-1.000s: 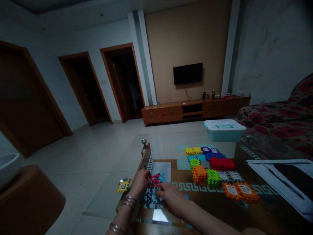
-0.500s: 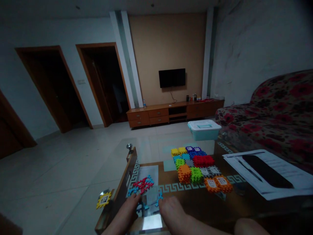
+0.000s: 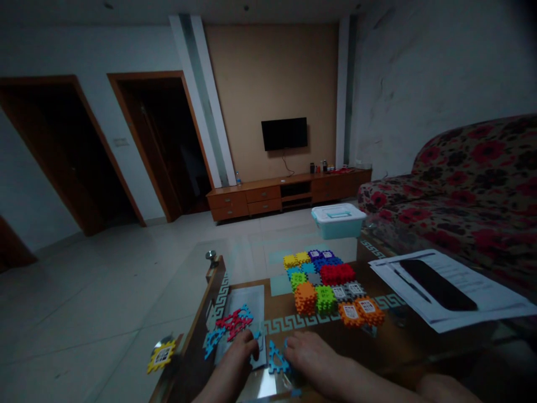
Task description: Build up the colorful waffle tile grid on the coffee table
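Observation:
My left hand (image 3: pixel 235 358) is at the front of the glass table, its fingers curled over a light blue puzzle piece (image 3: pixel 257 362) that they partly hide. To its right, my right hand (image 3: pixel 312 357) pinches the edge of another blue piece (image 3: pixel 276 358), which has toothed sides and an open middle. Just beyond my left hand, several red frame-like pieces (image 3: pixel 235 323) lie in a loose heap on a sheet of paper (image 3: pixel 255 296). Mixed in with them are blue ones (image 3: pixel 213 340).
Right of centre stand stacks of foam-like tiles (image 3: pixel 325 299) in several colours. Papers (image 3: pixel 444 322) with a pen and a black case lie at the right. Farther back is a lidded teal box (image 3: pixel 339 224). One yellow tile (image 3: pixel 161 358) sits by the left edge.
The view has swung slightly right. Both hands have shifted right over the table, and the blue piece at my right hand has come nearer and shows more fully.

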The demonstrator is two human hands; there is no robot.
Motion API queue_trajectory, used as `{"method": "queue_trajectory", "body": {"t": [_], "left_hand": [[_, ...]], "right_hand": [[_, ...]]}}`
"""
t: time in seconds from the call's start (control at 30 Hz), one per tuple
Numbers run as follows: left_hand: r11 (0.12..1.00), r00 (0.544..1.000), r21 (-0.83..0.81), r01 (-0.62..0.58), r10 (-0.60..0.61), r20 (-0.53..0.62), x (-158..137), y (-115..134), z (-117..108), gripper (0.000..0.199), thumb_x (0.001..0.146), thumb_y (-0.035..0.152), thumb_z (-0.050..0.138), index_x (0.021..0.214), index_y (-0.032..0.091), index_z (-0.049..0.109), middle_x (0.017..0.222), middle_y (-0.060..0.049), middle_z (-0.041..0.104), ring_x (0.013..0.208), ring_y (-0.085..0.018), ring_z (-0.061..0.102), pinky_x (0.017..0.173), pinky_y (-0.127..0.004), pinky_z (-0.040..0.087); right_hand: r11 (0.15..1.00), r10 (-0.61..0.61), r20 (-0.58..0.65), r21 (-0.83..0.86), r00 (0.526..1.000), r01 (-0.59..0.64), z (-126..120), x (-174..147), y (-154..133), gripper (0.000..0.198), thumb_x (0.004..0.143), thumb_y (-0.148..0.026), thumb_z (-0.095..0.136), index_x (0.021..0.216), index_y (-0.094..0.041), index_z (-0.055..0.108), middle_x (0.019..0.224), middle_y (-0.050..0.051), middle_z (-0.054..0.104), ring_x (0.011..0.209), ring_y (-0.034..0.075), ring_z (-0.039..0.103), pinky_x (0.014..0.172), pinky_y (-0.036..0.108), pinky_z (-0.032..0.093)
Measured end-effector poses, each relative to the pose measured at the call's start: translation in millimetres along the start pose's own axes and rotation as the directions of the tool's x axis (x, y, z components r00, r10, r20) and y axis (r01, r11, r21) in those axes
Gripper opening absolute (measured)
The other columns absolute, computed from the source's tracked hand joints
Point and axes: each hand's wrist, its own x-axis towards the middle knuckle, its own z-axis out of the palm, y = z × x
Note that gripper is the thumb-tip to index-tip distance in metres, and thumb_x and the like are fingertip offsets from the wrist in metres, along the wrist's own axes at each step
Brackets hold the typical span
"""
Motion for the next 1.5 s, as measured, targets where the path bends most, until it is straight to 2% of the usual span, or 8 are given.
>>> {"method": "queue_trajectory", "body": {"t": [0.23, 0.37, 0.47, 0.67, 0.93, 1.2, 1.33, 1.5], "left_hand": [[0.984, 0.981, 0.135, 0.119, -0.095, -0.17, -7, -7, 7, 0.034, 0.078, 0.013, 0.055, 0.111, 0.019, 0.055, 0.126, -0.012, 0.056, 0.121, -0.025, 0.051, 0.1, -0.034, 0.04], [0.985, 0.985, 0.129, 0.118, -0.1, -0.139, -5, -9, 5, 0.031, 0.079, 0.014, 0.055, 0.11, 0.018, 0.056, 0.124, -0.013, 0.056, 0.12, -0.025, 0.052, 0.1, -0.033, 0.041], [0.991, 0.994, 0.101, 0.093, -0.086, -0.068, -3, -1, 1, 0.029, 0.074, 0.009, 0.056, 0.101, 0.019, 0.057, 0.122, -0.011, 0.057, 0.117, -0.024, 0.053, 0.099, -0.031, 0.04], [0.999, 0.999, -0.002, 0.044, -0.044, 0.01, 12, 24, 11, 0.03, 0.071, 0.003, 0.051, 0.095, 0.021, 0.054, 0.114, -0.007, 0.058, 0.104, -0.02, 0.055, 0.091, -0.028, 0.042], [0.942, 0.979, -0.268, -0.203, 0.187, -0.084, 52, 84, 61, 0.044, 0.072, 0.0, 0.044, 0.11, 0.021, 0.054, 0.123, -0.007, 0.054, 0.112, -0.017, 0.052, 0.098, -0.025, 0.04], [0.981, 0.991, -0.145, -0.131, 0.126, -0.045, 56, 106, 54, 0.032, 0.082, 0.009, 0.044, 0.106, 0.022, 0.06, 0.123, -0.009, 0.058, 0.115, -0.022, 0.053, 0.097, -0.031, 0.042], [0.999, 0.999, -0.027, -0.025, 0.025, -0.02, 52, 103, 47, 0.034, 0.081, 0.008, 0.043, 0.107, 0.022, 0.06, 0.117, -0.008, 0.059, 0.109, -0.023, 0.056, 0.091, -0.032, 0.043], [0.993, 0.998, -0.1, -0.056, 0.053, -0.031, 49, 102, 45, 0.033, 0.082, 0.008, 0.041, 0.105, 0.02, 0.061, 0.117, -0.008, 0.059, 0.106, -0.021, 0.056, 0.09, -0.03, 0.042]], "right_hand": [[0.99, -0.117, -0.1, 0.061, 0.988, 0.124, 1, 0, 3, 0.02, 0.092, -0.023, 0.059, 0.109, -0.027, 0.068, 0.112, 0.005, 0.068, 0.102, 0.022, 0.062, 0.083, 0.03, 0.048], [0.995, 0.086, 0.011, -0.054, 0.996, -0.085, 8, 19, 0, 0.017, 0.077, -0.014, 0.07, 0.094, -0.016, 0.072, 0.098, 0.011, 0.073, 0.093, 0.026, 0.067, 0.078, 0.031, 0.051], [0.955, 0.278, 0.09, -0.131, 0.956, -0.265, 4, 18, 6, 0.021, 0.065, -0.009, 0.075, 0.086, -0.012, 0.074, 0.09, 0.015, 0.075, 0.086, 0.029, 0.07, 0.074, 0.033, 0.053], [0.925, 0.365, 0.182, -0.178, 0.913, -0.334, -21, -24, 26, 0.021, 0.067, -0.003, 0.069, 0.084, -0.014, 0.077, 0.089, 0.016, 0.077, 0.086, 0.031, 0.072, 0.073, 0.033, 0.053], [0.836, 0.548, 0.064, -0.019, 0.834, -0.548, -38, -43, 35, 0.028, 0.083, -0.007, 0.05, 0.094, -0.015, 0.075, 0.098, 0.017, 0.075, 0.093, 0.029, 0.071, 0.076, 0.032, 0.049], [0.899, 0.43, 0.097, 0.047, 0.898, -0.435, -35, -53, 47, 0.024, 0.08, -0.009, 0.055, 0.092, -0.02, 0.074, 0.097, 0.012, 0.075, 0.09, 0.025, 0.069, 0.073, 0.028, 0.045], [0.893, 0.449, 0.112, -0.012, 0.887, -0.45, -32, -63, 54, 0.025, 0.081, -0.01, 0.052, 0.091, -0.019, 0.074, 0.098, 0.012, 0.075, 0.094, 0.026, 0.069, 0.074, 0.029, 0.045], [0.893, 0.45, 0.216, -0.113, 0.867, -0.435, -35, -65, 53, 0.028, 0.079, -0.008, 0.053, 0.095, -0.016, 0.075, 0.1, 0.015, 0.075, 0.097, 0.03, 0.07, 0.077, 0.032, 0.048]]}}
